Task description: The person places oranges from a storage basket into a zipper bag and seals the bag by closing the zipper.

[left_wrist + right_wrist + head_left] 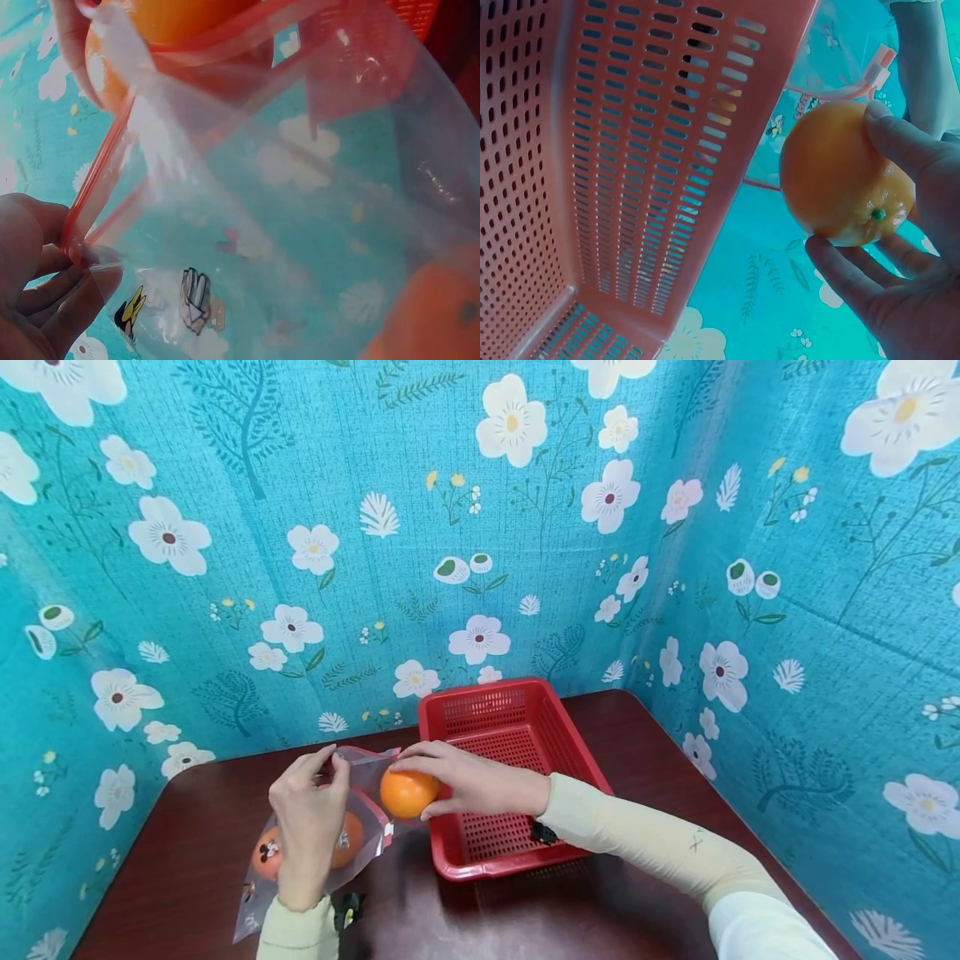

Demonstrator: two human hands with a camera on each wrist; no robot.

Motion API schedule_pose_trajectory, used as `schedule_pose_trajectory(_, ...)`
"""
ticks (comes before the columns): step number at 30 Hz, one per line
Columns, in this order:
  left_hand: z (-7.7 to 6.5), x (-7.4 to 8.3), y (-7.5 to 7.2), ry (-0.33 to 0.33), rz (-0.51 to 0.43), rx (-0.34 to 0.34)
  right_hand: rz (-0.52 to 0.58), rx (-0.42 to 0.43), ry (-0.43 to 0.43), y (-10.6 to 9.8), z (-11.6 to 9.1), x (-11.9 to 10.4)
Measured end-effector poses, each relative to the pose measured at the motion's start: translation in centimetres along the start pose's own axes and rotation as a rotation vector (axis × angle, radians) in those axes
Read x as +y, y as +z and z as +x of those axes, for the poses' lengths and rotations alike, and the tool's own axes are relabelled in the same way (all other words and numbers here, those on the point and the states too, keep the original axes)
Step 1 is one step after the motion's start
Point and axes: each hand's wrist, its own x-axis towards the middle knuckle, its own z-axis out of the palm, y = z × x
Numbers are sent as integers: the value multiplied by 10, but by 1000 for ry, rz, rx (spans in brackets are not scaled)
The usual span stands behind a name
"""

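Note:
My left hand (307, 810) pinches the red-edged rim of a clear zip bag (247, 187) between thumb and fingers. The bag's mouth gapes toward the right, and cartoon figures are printed on its side. Inside the bag lie oranges (347, 841), seen through the plastic. My right hand (472, 781) grips another orange (408, 793) right at the bag's mouth, beside the basket's left wall. In the right wrist view, thumb and fingers curl round this orange (840, 172), its green stem spot showing.
A red perforated plastic basket (517, 866) stands on the dark reddish-brown table (585, 910), right of the bag and under my right forearm. Its visible floor holds no fruit. Blue flowered cloth (405, 593) hangs behind the table and along its sides.

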Motion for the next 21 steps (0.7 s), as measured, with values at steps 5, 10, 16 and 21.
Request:
schedule_pose_trajectory(5, -1, 0, 0, -6, 7, -6, -1, -4, -33, 2, 3, -3)
schedule_pose_trajectory(10, -2, 0, 0, -14, 1, -4, -10, -14, -45, 7, 6, -3)
schedule_pose_trajectory(16, -3, 0, 0, -19, 20, -16, 6, -39, -59, 12, 8, 0)
schedule_pose_trajectory(21, -2, -1, 0, -13, 19, -10, -20, -62, -71, 13, 10, 2)
